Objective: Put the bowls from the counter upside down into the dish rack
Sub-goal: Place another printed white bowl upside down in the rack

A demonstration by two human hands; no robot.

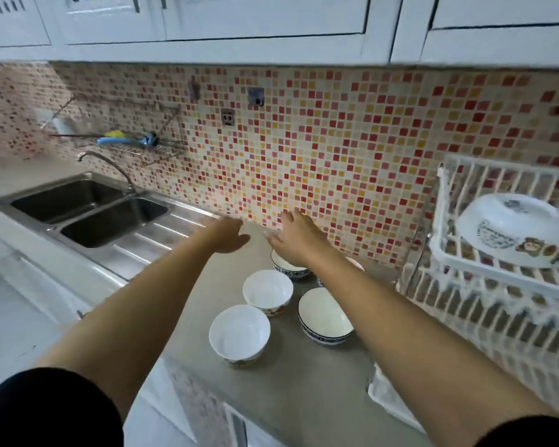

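Grey counter [291, 391] holds upright bowls [239, 333]; both hands [292, 240] empty — fingers spread.

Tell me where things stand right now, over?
Left hand and right hand open, empty, above counter bowls. One bowl upside down in dish rack. Nothing blocking.

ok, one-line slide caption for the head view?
Both bare hands, left and right, reach empty over upright white ceramic bowls on the grey counter; one upturned bowl sits in the white dish rack.
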